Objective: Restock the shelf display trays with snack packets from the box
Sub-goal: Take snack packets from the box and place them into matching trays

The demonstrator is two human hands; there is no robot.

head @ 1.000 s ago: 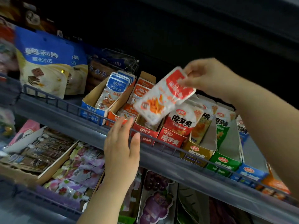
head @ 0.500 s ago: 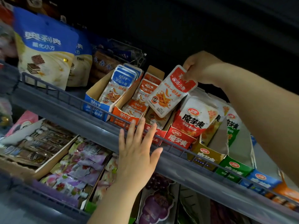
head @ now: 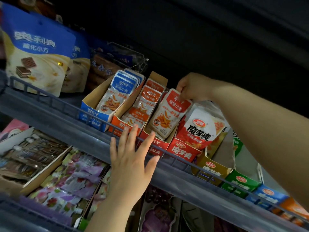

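My right hand point(head: 192, 88) pinches the top edge of a red-topped white snack packet point(head: 168, 116), which stands tilted inside the red cardboard display tray point(head: 157, 146) on the upper shelf. My left hand point(head: 132, 158) is spread open, fingertips touching the shelf's wire rail point(head: 177, 161) and the tray's front. Left of that tray sit an orange tray point(head: 120, 124) with orange packets and a blue tray point(head: 92, 113) with blue packets. The supply box is out of sight.
Right of the red tray stand red, yellow, green and blue konjac snack trays point(head: 240, 181). Large blue wafer bags point(head: 36, 52) hang at upper left. The lower shelf holds trays of purple and brown packets point(head: 70, 178). A dark shelf underside looms above.
My right hand carried the red packet down and left from mid-air into the red tray. My left hand opened and shifted right along the rail to the tray's front.
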